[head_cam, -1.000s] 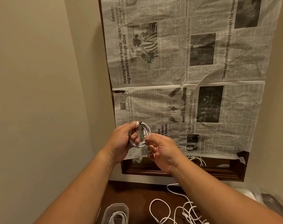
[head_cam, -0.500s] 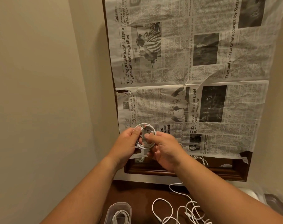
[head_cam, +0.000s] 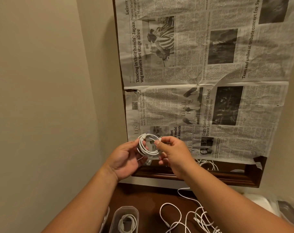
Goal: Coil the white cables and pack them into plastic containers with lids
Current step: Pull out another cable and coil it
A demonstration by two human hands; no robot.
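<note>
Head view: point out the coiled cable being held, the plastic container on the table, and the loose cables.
coiled cable (head_cam: 143,149), head view, lower left strands of the coil.
plastic container (head_cam: 124,209), head view, far wall near its rim.
loose cables (head_cam: 199,214), head view, middle of the tangle.

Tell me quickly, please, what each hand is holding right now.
Left hand: holds the coiled white cable by its left side.
Right hand: pinches the same coil at its right side.
</note>
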